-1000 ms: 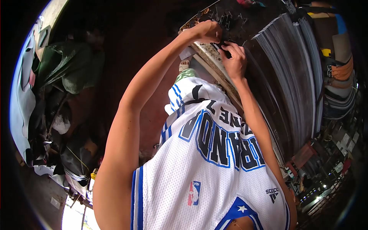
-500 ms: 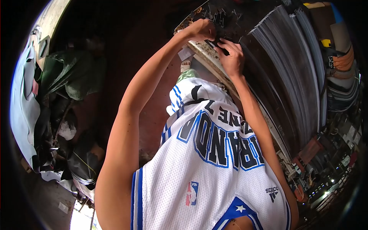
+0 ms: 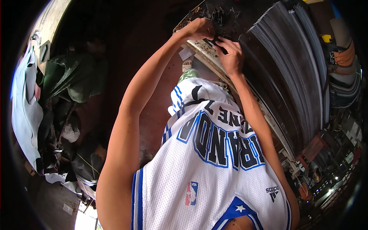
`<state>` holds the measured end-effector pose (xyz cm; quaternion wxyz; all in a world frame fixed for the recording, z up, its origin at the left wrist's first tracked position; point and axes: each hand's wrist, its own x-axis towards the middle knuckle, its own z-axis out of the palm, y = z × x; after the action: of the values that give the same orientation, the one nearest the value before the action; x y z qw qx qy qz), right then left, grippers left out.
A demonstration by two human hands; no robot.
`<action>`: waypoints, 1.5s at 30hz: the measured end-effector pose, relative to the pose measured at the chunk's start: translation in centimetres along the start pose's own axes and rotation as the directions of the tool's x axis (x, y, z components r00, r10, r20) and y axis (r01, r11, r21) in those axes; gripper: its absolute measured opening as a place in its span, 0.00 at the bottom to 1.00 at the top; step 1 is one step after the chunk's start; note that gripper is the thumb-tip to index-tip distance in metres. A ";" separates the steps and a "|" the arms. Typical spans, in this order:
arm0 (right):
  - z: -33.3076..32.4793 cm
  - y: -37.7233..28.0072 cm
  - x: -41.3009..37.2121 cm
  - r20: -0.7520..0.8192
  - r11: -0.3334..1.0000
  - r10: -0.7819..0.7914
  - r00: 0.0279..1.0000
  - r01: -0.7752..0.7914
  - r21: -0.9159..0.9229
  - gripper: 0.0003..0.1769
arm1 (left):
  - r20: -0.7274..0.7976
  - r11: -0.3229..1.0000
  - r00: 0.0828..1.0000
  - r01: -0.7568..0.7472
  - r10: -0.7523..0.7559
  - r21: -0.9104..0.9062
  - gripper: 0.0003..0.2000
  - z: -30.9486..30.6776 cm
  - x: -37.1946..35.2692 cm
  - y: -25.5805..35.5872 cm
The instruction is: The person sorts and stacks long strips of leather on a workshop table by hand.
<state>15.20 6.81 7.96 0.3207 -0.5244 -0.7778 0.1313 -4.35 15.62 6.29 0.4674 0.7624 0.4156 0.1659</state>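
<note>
My left hand [image 3: 201, 30] reaches out to the worn edge of a workbench [image 3: 209, 53], fingers curled down on a small dark piece [image 3: 215, 41]. Just beside it, my right hand [image 3: 230, 57] pinches the same dark piece with thumb and fingertips. The two hands almost touch. Most of the piece is hidden by the fingers, so its shape is unclear. Several loose small dark bits [image 3: 224, 15] lie on the bench just beyond the hands. My white and blue jersey [image 3: 207, 165] fills the lower middle of the view.
A thick stack of dark thin sheets [image 3: 295, 65] lies on the bench to the right of my hands. My sandalled foot [image 3: 186, 66] stands on the reddish floor [image 3: 153, 115]. Green cloth [image 3: 69, 74], white fabric [image 3: 23, 103] and dark bags [image 3: 82, 161] are heaped at the left.
Both hands stay at the same spot on the bench edge. The right fingers have shifted slightly on the dark piece, and the view has tilted a little.
</note>
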 end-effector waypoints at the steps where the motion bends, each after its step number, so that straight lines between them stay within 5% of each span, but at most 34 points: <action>1: 0.0 0.0 0.0 -0.002 1.000 0.001 1.000 -0.001 -0.001 0.10 | 0.001 1.000 1.000 -0.002 0.002 0.001 0.13 -0.1 0.0 0.0; 10: -0.3 -0.2 -0.1 -0.011 0.999 0.037 0.999 -0.037 -0.021 0.10 | -0.012 0.999 0.999 -0.053 0.053 0.011 0.10 -0.5 -0.7 1.7; 12: -0.3 0.0 -0.4 -0.004 0.997 0.076 0.997 -0.076 0.005 0.09 | 0.008 0.954 0.959 -0.284 0.285 0.097 0.07 -0.3 -1.1 2.2; 17: -0.6 0.6 -0.8 -0.060 0.999 0.048 0.997 -0.048 0.008 0.09 | 0.025 0.871 0.929 -0.354 0.369 0.341 0.07 0.2 -1.3 2.9; 31: -5.7 1.5 -3.8 0.016 0.987 0.141 0.990 -0.140 -0.082 0.09 | 0.132 0.811 0.902 -0.428 0.412 0.398 0.06 -1.2 -0.4 3.5; 34: -5.8 0.8 -3.1 0.057 0.980 0.061 0.997 -0.049 -0.192 0.10 | 0.143 0.811 0.908 -0.417 0.394 0.410 0.06 -1.1 -0.4 3.8; 38: -4.2 -0.3 -1.3 0.067 0.985 -0.038 0.997 0.049 -0.168 0.29 | 0.148 0.808 0.906 -0.422 0.397 0.411 0.07 -1.4 -0.4 3.9; 45: -2.5 1.2 -2.8 0.247 0.962 -0.071 0.966 0.132 -0.239 0.36 | 0.129 0.809 0.897 -0.437 0.422 0.394 0.08 -1.1 -0.1 3.6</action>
<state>18.38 4.44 8.17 0.1627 -0.5008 -0.8468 0.0753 -3.43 15.37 9.93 0.2532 0.9205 0.2498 0.1620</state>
